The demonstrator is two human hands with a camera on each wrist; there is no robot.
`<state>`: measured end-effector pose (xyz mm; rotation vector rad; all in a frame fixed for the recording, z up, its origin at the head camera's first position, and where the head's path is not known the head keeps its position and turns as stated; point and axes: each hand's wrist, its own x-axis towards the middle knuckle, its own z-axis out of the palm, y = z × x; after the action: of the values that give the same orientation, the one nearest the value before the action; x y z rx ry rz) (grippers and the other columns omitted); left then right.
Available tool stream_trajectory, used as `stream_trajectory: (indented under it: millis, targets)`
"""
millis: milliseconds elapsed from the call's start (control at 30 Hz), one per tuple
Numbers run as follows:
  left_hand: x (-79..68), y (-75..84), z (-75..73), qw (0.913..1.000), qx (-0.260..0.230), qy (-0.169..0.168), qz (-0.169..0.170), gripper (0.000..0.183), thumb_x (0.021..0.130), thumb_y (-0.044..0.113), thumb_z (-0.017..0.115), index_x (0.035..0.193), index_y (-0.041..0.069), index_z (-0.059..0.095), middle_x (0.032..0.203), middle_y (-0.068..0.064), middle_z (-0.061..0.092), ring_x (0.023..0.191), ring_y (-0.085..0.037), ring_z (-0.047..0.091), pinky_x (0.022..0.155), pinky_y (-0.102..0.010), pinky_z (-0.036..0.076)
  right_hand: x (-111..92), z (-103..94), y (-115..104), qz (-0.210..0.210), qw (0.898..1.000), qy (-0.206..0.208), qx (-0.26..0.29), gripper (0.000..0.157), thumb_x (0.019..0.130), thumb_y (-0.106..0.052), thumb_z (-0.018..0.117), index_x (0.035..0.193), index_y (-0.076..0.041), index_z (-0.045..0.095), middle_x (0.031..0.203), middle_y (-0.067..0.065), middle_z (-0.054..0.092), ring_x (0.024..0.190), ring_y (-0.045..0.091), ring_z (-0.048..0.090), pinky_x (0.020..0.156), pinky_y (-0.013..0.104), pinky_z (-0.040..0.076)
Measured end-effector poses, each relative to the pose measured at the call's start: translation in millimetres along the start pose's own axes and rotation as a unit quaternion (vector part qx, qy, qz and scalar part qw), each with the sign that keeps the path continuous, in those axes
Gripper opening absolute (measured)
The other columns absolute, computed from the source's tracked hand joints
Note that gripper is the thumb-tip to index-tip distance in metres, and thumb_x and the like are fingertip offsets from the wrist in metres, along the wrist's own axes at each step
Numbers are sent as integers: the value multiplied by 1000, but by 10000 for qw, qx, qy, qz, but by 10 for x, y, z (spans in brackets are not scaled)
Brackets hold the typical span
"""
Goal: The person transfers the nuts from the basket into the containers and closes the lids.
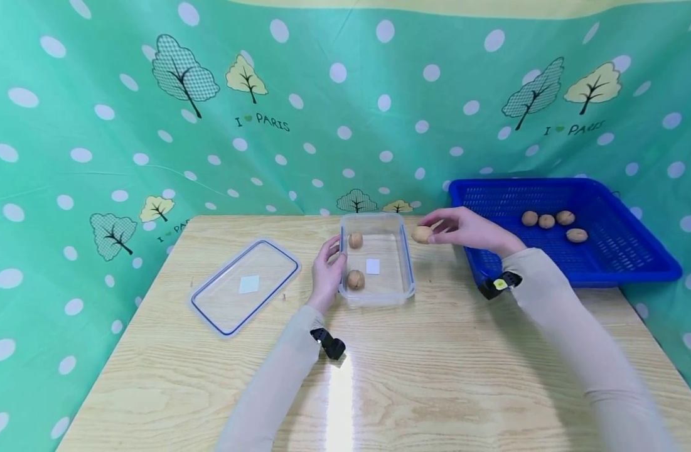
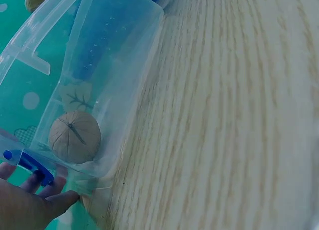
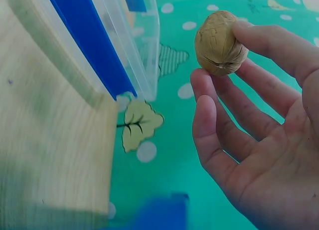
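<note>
A clear plastic food container (image 1: pixel 405 292) stands on the table with two walnuts (image 1: pixel 355 279) inside, along its left side, and a small white square on its floor. My left hand (image 1: pixel 327 270) rests against the container's left wall, fingertips by a blue clip (image 2: pixel 36 167) in the left wrist view. My right hand (image 1: pixel 464 229) pinches another walnut (image 3: pixel 219 43) between thumb and fingertips, just off the container's right rim. That walnut is raised above the table, as the right wrist view shows.
A blue plastic basket (image 1: pixel 633 257) at the right holds several walnuts (image 1: pixel 577 235). On the left lies the container's clear lid (image 1: pixel 272 270), with a blue seal and a pale square. Behind the wooden table (image 1: pixel 153 389) hangs a green dotted cloth (image 1: pixel 300 163).
</note>
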<state>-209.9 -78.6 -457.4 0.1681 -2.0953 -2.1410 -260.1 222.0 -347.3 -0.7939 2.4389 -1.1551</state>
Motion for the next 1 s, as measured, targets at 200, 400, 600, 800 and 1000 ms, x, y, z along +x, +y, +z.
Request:
stream_trajectory:
  millis: [200,400,600,800,1000]
  targets:
    - [5,44,-4,9999,100,11,-46,43,96,5,54,138,13,53,129,-17,56,109,-33,59,84,-37,49,72,180,-36,-146,9997,-121,129,40,91,-14,68,128,-1,59,121,12,62,105,29,60,91,47,48]
    - [41,4,12,9997,182,79,-128,43,96,6,55,137,17,54,129,-15,57,108,-30,60,76,-30,48,130,383,-45,-475,9980,-253,318,37,90,-7,68,125,1,60,119,13,63,106,30,59,91,48,48]
    - [62,-3,35,9998,178,121,-52,43,95,5,55,136,15,55,127,-17,58,109,-31,60,81,-32,49,187,581,-37,-685,9966,-292,340,36,88,-8,70,123,-2,63,115,10,65,101,26,60,88,45,50]
    - [83,4,63,9998,135,176,-29,43,93,2,56,135,11,56,126,-18,59,109,-32,60,84,-33,51,226,763,-24,-829,9955,-266,365,34,86,-4,70,119,1,64,113,13,64,98,28,61,82,38,51]
    - [112,4,53,9997,17,212,-138,45,92,1,58,135,12,56,127,-18,59,111,-31,60,89,-35,51,248,896,-7,-794,9967,-127,134,32,86,-9,71,116,0,66,108,8,66,91,21,58,75,34,47]
